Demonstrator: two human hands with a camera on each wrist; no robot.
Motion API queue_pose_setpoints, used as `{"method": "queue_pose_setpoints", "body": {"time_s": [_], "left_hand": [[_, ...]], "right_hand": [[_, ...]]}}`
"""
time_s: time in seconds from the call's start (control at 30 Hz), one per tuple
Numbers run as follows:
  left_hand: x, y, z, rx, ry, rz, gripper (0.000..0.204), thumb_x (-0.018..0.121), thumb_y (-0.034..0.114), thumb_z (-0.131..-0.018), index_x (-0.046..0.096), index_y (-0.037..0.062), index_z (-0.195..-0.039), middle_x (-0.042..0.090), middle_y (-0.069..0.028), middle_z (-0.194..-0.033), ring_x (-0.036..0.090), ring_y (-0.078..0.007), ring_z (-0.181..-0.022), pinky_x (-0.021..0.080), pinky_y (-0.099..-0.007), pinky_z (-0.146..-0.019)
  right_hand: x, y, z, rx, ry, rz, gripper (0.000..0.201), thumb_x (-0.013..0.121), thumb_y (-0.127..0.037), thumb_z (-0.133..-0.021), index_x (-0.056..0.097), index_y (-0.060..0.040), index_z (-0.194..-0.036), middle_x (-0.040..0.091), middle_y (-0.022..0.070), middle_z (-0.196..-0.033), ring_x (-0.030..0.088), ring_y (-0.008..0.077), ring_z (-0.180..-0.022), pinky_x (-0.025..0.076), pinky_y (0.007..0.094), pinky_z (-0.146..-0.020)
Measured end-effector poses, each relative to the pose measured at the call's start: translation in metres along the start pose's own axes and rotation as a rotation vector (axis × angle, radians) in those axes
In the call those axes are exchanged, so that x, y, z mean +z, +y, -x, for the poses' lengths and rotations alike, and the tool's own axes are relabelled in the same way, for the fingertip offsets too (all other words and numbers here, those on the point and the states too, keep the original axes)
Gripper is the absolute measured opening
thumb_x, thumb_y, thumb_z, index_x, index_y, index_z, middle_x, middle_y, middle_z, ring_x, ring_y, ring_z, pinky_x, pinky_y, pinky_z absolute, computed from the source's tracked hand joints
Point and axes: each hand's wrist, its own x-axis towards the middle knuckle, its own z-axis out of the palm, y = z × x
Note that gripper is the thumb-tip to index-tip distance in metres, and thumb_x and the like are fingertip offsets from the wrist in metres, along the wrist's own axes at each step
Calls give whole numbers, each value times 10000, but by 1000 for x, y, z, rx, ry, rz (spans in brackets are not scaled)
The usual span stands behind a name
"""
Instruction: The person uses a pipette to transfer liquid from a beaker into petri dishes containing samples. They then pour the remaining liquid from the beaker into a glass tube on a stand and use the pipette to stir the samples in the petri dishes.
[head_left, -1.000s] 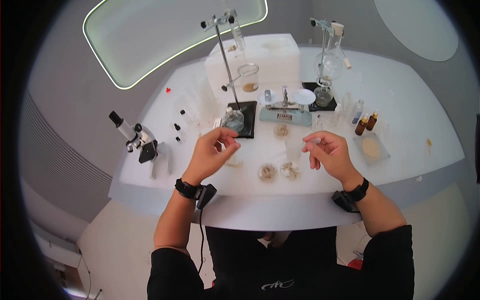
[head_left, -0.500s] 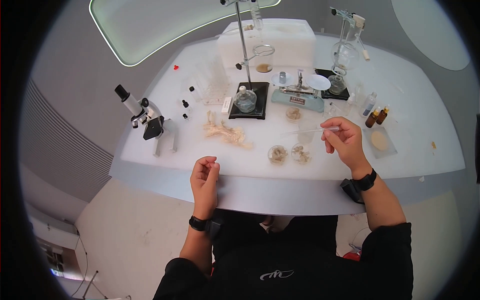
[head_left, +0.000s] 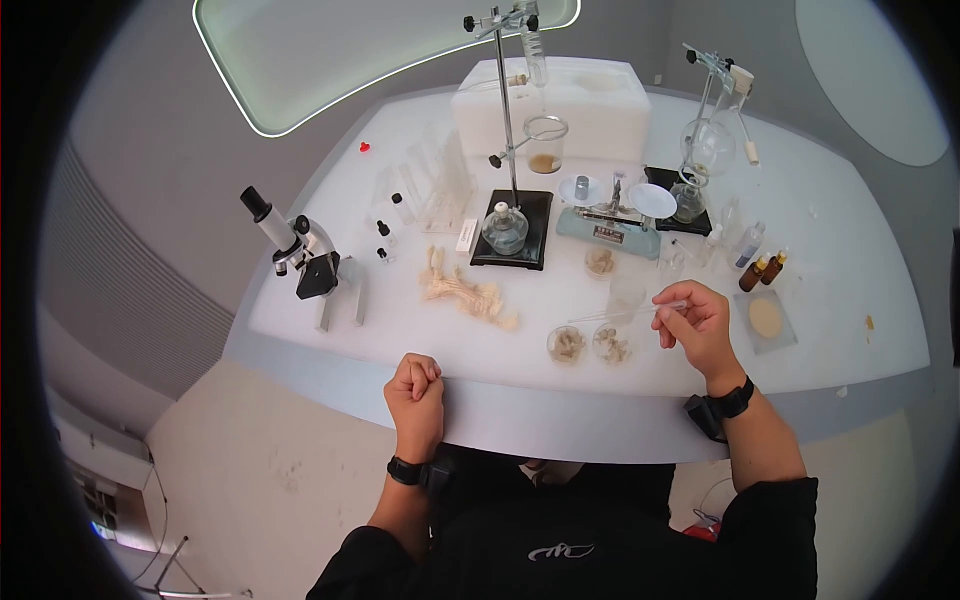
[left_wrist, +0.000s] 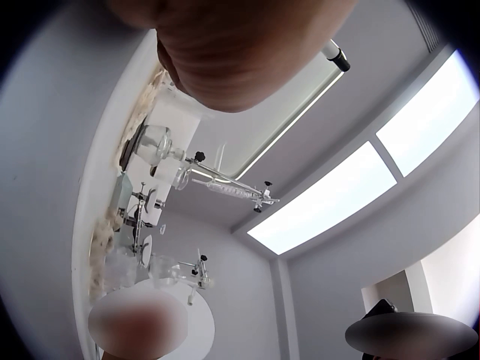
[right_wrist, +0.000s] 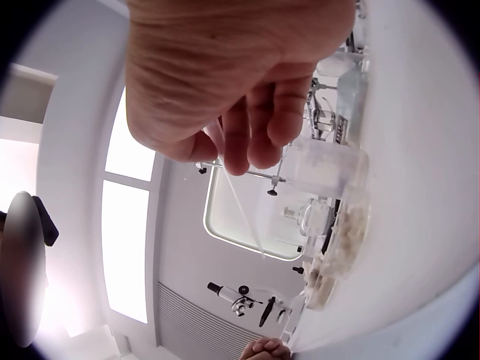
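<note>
My right hand (head_left: 697,325) pinches a clear plastic dropper (head_left: 601,317) near its bulb, over the front right of the table. The thin stem points left, passing above two dishes of pale clumps, a left dish (head_left: 566,346) and a right dish (head_left: 612,346). In the right wrist view the dropper's stem (right_wrist: 244,214) slants down from between thumb and fingers. A clear beaker (head_left: 627,293) stands just behind the stem. At the table's front edge, my left hand (head_left: 414,402) is curled into a fist with nothing seen in it.
Left are a microscope (head_left: 300,248) and a pale bone-like model (head_left: 465,291). Behind stand a balance (head_left: 608,234), an iron stand (head_left: 508,120) over a glass burner (head_left: 505,230), and a foam block (head_left: 600,105). Brown dropper bottles (head_left: 752,274) and a square dish (head_left: 766,316) lie right.
My left hand has drawn back from above the table to its front edge and curled up. The right hand has moved slightly right, and the dropper now points left over the dishes.
</note>
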Motion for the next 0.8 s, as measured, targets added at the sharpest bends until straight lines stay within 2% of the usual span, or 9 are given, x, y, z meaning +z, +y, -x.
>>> {"method": "queue_pose_setpoints", "body": {"time_s": [0.07,0.13,0.27,0.43,0.57,0.63,0.67,0.73,0.8], "left_hand": [[-1,1,0,-1,10,-21,421,514,-285,-819,377,104,-737,575,-48,-997,565,-159,-966,466,-272,-915],[2,1,-1,3,42,-52,405,529,-278,-843,421,92,-720,589,-51,-996,580,-161,-976,470,-271,-912],[-1,1,0,24,-20,-46,410,524,-270,-886,470,87,-694,602,-48,-998,590,-165,-970,478,-279,-898],[1,4,-1,18,-52,-73,417,502,-273,-894,449,91,-698,592,-40,-987,579,-163,-955,477,-282,-890],[3,2,-3,10,-39,-99,411,467,-276,-859,410,109,-728,569,-35,-966,551,-154,-935,467,-279,-895],[6,8,-5,-104,55,29,401,451,-273,-828,384,117,-763,550,-36,-954,532,-149,-923,460,-275,-882],[7,6,-6,-46,69,18,399,434,-269,-796,358,123,-790,526,-34,-941,511,-152,-904,456,-274,-860],[6,8,-7,-71,49,49,393,436,-263,-789,358,122,-798,520,-35,-941,506,-157,-901,455,-276,-854],[11,13,-8,-89,73,90,378,441,-252,-773,398,119,-835,506,-35,-943,499,-164,-897,458,-283,-850]], "right_hand": [[0,-2,-1,3,23,12,151,710,-28,-1084,744,9,-1226,787,105,-930,679,86,-649,518,239,-558],[3,-5,-2,-33,132,-51,151,702,-36,-1099,737,13,-1237,781,103,-934,670,85,-649,519,242,-562],[-4,-2,-4,-105,252,-44,154,694,-41,-1110,729,13,-1251,768,94,-928,653,83,-641,518,245,-567],[-11,-2,-9,-122,323,-46,146,693,-39,-1111,726,9,-1245,738,71,-895,639,74,-633,509,243,-566],[-13,1,-13,-57,388,-46,143,698,-49,-1114,730,6,-1242,734,65,-890,636,68,-630,507,240,-566],[-14,0,-17,-74,450,-58,143,710,-70,-1120,736,-1,-1242,735,49,-885,630,63,-621,498,234,-563],[-12,-2,-18,-68,480,-60,143,710,-70,-1120,736,-1,-1242,735,49,-885,630,63,-621,498,234,-563],[-12,-6,-23,-105,632,-39,145,717,-79,-1124,741,-5,-1246,724,22,-860,618,52,-613,480,229,-558],[-21,-2,-22,-160,667,-24,144,720,-80,-1124,742,-8,-1247,707,6,-838,608,46,-610,472,229,-556]]}}
